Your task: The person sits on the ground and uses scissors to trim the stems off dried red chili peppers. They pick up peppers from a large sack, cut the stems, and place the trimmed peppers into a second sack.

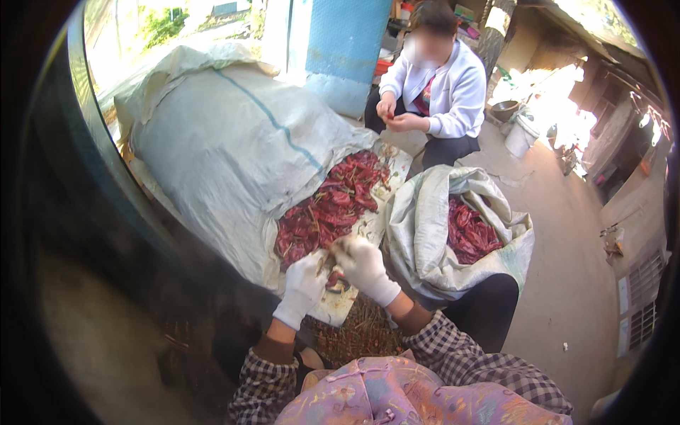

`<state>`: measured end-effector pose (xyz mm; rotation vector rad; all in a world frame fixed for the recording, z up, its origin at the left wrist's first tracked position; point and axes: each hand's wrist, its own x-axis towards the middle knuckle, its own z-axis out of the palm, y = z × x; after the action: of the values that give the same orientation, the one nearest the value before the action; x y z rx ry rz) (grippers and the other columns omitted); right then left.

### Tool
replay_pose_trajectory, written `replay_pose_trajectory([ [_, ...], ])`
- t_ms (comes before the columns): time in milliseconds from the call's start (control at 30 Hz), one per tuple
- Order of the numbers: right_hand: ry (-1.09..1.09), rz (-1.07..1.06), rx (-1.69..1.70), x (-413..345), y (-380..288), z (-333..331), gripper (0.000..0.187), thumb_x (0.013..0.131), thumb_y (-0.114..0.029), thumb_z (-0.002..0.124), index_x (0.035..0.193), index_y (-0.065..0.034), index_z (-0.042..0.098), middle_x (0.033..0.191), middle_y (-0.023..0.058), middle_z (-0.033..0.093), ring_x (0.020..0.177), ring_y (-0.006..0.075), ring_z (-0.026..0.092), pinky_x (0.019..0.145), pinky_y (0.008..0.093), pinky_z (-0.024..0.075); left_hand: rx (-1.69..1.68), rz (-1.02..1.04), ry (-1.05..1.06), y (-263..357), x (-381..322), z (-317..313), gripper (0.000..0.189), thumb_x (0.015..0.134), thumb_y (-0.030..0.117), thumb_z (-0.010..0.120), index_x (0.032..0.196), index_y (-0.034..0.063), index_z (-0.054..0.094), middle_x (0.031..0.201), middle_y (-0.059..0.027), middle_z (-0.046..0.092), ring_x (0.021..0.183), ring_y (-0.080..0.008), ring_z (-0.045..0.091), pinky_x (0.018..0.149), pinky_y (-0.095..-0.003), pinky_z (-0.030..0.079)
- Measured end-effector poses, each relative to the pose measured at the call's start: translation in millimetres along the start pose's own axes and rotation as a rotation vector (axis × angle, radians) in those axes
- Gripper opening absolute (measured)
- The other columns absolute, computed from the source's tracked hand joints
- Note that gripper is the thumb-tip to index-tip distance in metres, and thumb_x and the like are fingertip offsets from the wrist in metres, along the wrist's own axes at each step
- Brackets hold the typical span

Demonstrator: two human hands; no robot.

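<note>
My left hand (pixel 304 289), in a white work glove, has its fingers bent around what looks like a dried red chili pepper (pixel 333 278), mostly hidden. Close beside it, my right hand (pixel 364 267) wears the same kind of glove. Its blurred fingertips meet the left ones, and whether they pinch anything is unclear. Just beyond both hands lies a heap of dried red peppers (pixel 329 212) with stems, spilling from under a large white woven sheet (pixel 223 138). A dark ring-shaped object (pixel 342 285) shows partly below my hands on a pale board (pixel 334 311).
To the right stands an open woven sack (pixel 419 234) with dried red peppers (pixel 470 231) inside. Stem scraps (pixel 356 334) cover the ground before me. Across from me a person (pixel 438 101) crouches, both hands around a small red thing. A white bucket (pixel 522 137) stands farther back.
</note>
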<state>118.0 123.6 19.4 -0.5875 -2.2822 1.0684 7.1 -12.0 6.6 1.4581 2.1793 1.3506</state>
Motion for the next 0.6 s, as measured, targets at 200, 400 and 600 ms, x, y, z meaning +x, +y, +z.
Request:
replay_pose_trajectory([
  [200,0.072,0.768,1.253,8,27,5,0.024,0.101,-0.025,0.055,0.113,-0.0078,0.066,0.081,-0.0027,0.062,0.063,0.0118,0.055,0.052,0.0255,0.0411,-0.089,0.289,-0.032,19,3,0,0.025,0.088,0.007,0.07,0.113,0.0035,0.069,0.095,-0.0164,0.071,0.088,-0.0372,0.07,0.073,-0.0399,0.056],
  [400,-0.908,0.624,-0.007,-24,48,-28,0.028,0.092,-0.029,0.072,0.109,-0.008,0.079,0.092,0.0062,0.078,0.083,0.0109,0.071,0.08,0.0268,0.0572,-1.069,-0.125,0.319,-3,12,-26,0.042,0.099,0.025,0.069,0.137,0.0069,0.061,0.098,-0.0044,0.073,0.091,-0.0139,0.068,0.082,-0.0299,0.056],
  [600,-0.325,0.264,-0.435,-18,77,5,0.039,0.097,-0.038,0.063,0.128,-0.0172,0.07,0.108,0.0195,0.074,0.1,0.0358,0.072,0.092,0.0424,0.0556,-1.403,-0.291,0.622,-37,18,-31,0.028,0.101,0.018,0.068,0.122,0.0041,0.059,0.078,-0.0001,0.059,0.067,-0.0117,0.056,0.073,-0.0303,0.055],
])
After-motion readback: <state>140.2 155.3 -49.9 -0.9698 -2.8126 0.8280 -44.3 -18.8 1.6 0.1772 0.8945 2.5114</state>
